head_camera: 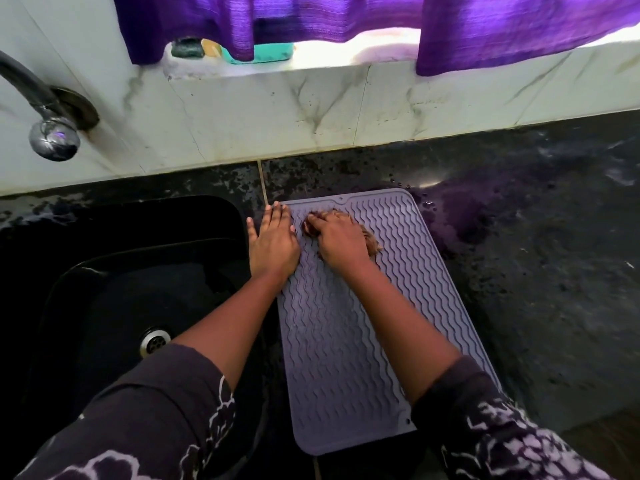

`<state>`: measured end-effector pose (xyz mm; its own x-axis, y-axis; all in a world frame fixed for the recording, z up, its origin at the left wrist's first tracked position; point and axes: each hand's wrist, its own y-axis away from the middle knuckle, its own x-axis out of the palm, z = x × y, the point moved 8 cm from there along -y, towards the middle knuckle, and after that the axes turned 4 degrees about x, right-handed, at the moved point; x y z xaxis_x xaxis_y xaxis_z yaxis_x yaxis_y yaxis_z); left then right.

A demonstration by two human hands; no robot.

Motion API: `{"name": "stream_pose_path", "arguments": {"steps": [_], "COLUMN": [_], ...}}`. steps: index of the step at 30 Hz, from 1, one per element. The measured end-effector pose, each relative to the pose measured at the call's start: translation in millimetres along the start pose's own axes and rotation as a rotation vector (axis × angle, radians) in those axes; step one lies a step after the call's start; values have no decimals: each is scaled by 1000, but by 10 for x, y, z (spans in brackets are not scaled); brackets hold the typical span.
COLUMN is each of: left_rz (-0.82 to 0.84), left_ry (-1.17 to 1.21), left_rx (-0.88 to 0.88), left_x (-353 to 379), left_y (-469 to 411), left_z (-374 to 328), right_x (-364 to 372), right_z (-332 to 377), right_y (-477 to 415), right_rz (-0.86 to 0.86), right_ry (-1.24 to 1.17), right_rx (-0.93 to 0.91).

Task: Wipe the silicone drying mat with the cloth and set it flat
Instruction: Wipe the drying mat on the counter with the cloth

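The black sink (114, 271) sat at the left of the counter (519, 271), its basin holding nothing visible but the metal drain (154, 341) at the bottom. A dark tap (45, 109) reached out from the marbled wall above it, and on the window ledge, half hidden by the purple curtain (311, 19), lay a teal soap dish (273, 53) and a dark scrubber (187, 49). Water drops and a wet patch showed on the dark counter just beyond the far right corner of the mat. The grey silicone drying mat (346, 341) lay flat on the counter just right of the sink, its long axis running from the person toward the wall, with its near short end overhanging the counter's front edge. Wavy ridges ran along its length. The left hand (273, 240) was spread flat, palm down, fingers together, pressing the mat's far left edge. The right hand (341, 239) was curled over a bunched brownish cloth (372, 242), pressing it onto the far part of the mat. Both forearms crossed above the mat, covering some of its near half.
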<state>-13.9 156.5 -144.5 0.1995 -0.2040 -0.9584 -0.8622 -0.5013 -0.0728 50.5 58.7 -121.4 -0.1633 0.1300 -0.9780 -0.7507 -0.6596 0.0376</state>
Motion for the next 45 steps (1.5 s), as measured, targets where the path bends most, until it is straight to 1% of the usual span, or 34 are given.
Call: {"name": "stream_pose_path", "arguments": {"steps": [4, 7, 8, 10, 12, 13, 15, 16, 21, 24, 25, 27, 28, 29, 31, 32, 35, 40, 45], "left_rz": [1, -2, -3, -4, 0, -2, -5, -4, -18, -21, -21, -28, -37, -48, -59, -50, 8, 59, 39], "left_ry": [-3, -6, -4, 3, 9, 9, 8, 8, 8, 11, 15, 37, 50, 60, 47, 25, 3, 23, 25], "left_rx": [0, 5, 5, 6, 6, 6, 9, 10, 17, 15, 18, 26, 34, 48, 99, 127, 133, 78, 46], "left_x": [6, 8, 10, 14, 22, 24, 27, 30, 24, 12, 5, -27, -59, -94, -151, -160, -114, 2, 3], "left_y": [-2, -3, -3, -5, -7, -7, -9, -7, -4, 5, 2, 11, 25, 49, 136, 206, 504, 943, 949], "left_z": [3, 7, 8, 10, 16, 19, 19, 14, 18, 13, 10, -7, -18, -29, -74, -107, -119, -86, -84], "right_x": [53, 80, 58, -12, -119, -141, -35, 20, 91, 112, 90, -14, -90, -164, -223, -190, 6, 13, 94], "right_z": [-14, -16, -43, -145, -209, -169, -47, -19, -43, -62, -79, -105, -122, -143, -141, -120, -80, -56, -15], "right_y": [586, 917, 926, 819, 671, 615, 614, 671, 1170, 1421, 1432, 1354, 1267, 1164, 987, 923, 872, 969, 1583], "right_rz": [5, 71, 107, 185, 129, 95, 116, 123, 106, 184, 219, 248, 210, 130, -8, -15, 51, 11, 61], "right_ry": [16, 15, -21, -178, -299, -287, -180, -149, -118, -83, -109, -256, -333, -381, -328, -271, -129, -92, 6], "right_rx": [24, 39, 44, 135, 185, 145, 33, 10, 19, 15, 19, 64, 96, 124, 130, 113, 55, 50, 111]}}
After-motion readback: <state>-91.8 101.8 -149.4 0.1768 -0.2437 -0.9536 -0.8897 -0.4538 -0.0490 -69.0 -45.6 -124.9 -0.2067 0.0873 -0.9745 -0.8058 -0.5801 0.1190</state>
